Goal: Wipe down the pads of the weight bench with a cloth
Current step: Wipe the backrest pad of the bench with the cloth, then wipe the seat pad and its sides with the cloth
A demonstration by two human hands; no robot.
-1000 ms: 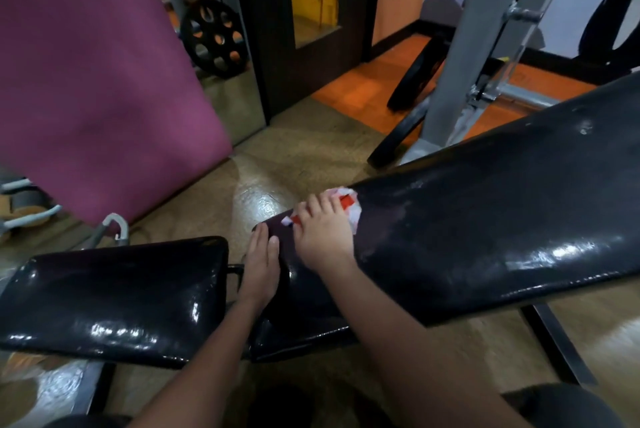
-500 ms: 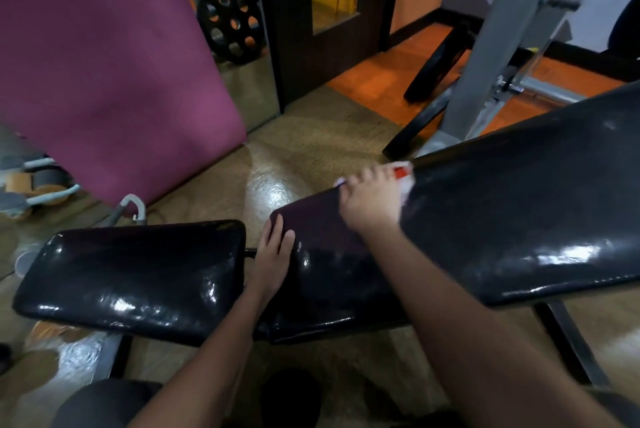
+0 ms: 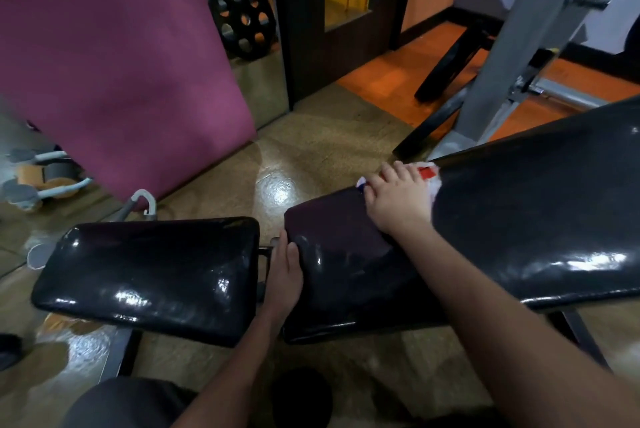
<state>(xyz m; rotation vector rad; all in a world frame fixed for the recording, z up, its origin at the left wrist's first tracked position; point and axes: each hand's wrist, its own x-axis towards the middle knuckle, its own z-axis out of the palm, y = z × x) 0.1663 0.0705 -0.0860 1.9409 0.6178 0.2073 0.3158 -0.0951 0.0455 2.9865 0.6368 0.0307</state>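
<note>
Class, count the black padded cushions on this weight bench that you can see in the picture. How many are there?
2. The seat pad lies at lower left; the long back pad slopes up to the right, with the right hand on its far edge. Others may lie outside the view.

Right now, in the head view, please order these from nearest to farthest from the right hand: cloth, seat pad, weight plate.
1. White and red cloth, under the right hand.
2. Glossy black seat pad, lower left.
3. Black holed weight plate, far upper left.
</note>
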